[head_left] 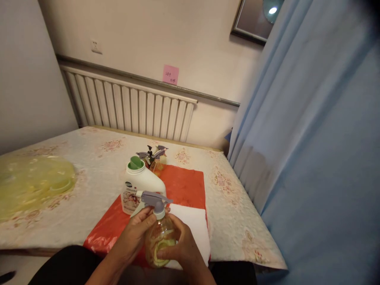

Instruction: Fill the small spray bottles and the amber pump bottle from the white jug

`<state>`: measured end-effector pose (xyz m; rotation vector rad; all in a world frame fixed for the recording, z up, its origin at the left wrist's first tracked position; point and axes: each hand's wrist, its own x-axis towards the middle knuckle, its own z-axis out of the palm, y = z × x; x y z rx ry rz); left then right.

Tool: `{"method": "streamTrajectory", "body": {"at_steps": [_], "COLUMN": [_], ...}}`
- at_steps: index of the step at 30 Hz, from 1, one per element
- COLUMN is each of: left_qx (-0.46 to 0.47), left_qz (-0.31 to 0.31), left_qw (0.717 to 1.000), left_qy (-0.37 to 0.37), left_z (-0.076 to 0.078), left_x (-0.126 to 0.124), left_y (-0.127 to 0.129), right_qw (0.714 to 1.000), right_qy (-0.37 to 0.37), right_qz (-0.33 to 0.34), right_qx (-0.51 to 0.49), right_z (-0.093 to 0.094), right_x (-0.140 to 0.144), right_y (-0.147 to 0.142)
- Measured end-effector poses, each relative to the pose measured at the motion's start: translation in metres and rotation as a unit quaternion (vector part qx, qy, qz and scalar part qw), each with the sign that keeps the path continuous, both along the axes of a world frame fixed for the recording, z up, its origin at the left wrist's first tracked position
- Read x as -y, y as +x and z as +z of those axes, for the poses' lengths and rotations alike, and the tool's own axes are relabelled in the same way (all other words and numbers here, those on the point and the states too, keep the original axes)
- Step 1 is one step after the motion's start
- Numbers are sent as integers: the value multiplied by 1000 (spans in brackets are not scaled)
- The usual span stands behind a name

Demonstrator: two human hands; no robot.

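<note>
A clear spray bottle [162,229] with a grey trigger head and a little yellowish liquid is held upright near the table's front edge. My left hand [138,227] grips it at the white collar, fingers partly hidden behind the neck. Around the bottle's body on the other side is my right hand [184,241], its thumb across the lower front. Just behind stands a white jug [145,182] with a green cap or cup in its mouth. Beneath them lie a red sheet [185,184] and a folded white cloth [192,225].
Several more spray bottles [157,160] stand behind the jug. A yellow translucent plastic bag [38,182] lies at the left on the flowered tablecloth [237,213]. A blue curtain [297,138] hangs along the right side; a radiator [133,107] runs along the wall.
</note>
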<state>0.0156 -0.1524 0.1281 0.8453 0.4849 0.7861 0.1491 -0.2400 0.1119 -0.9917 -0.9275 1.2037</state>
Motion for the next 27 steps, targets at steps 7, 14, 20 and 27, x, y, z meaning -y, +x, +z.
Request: {"method": "streamTrajectory", "body": {"at_steps": [7, 14, 20, 27], "left_qx": [-7, -48, -46, -23], "left_qz": [7, 7, 22, 38], "left_qw": [997, 991, 993, 993], "left_qy": [72, 122, 110, 107], "left_z": [-5, -3, 0, 2], "left_x": [2, 2, 6, 6], "left_y": [0, 6, 8, 12], "right_qw": [1000, 1000, 999, 998], "right_qy": [-6, 3, 8, 4], "right_qz": [2, 1, -11, -18], "right_qx": [-3, 22, 52, 55], "right_z": [-3, -2, 2, 5], "right_x": [1, 1, 2, 2], "right_y": [0, 4, 4, 6]}}
